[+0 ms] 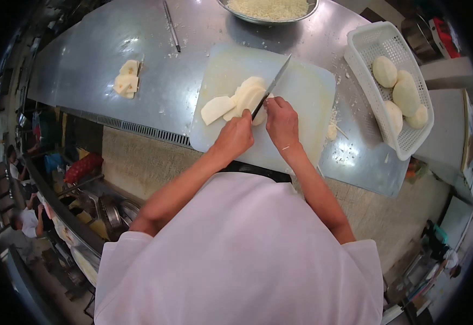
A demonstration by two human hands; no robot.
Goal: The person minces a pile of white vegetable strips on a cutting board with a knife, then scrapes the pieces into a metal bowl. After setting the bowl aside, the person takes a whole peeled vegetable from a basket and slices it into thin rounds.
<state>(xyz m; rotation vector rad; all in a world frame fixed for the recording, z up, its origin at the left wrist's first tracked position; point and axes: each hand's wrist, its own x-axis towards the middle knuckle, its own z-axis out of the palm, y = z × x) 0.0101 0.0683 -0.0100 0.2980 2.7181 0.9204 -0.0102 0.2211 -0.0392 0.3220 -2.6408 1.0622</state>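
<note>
— From where you stand, what are the hands doing?

— Nearest us, the left hand (235, 138) is clenched round the dark handle of a long steel-bladed kitchen knife (271, 86). The right hand (281, 120) sits just beside it, fingers curled down on the pale peeled root vegetable (249, 97) to pin it, knuckles turned to the blade, I'd guess so the fingertips stay clear of the edge.

— And where's the vegetable?

— On the white plastic cutting board (301, 92), near its middle, with the board lying on the grey steel tabletop (101, 59) close to the near edge, within easy reach of both arms. Flat slices fan out from it to the left, one touching the next.

— Which way does the knife run?

— Its long axis slants: handle low and toward the person, tip pointing up and away to the right, toward the far side. The blade crosses the vegetable, so each cut comes off as a flat slice.

— Anything else further out?

— To the right, a white perforated plastic basket (366, 43) holds whole peeled pale roots (405, 95), near the holding hand. Off left, well apart, a small stack of pale cut pieces (126, 81). At the far edge, a thin metal rod (171, 24), and a round steel bowl (231, 10) full of shredded white stuff.
</note>
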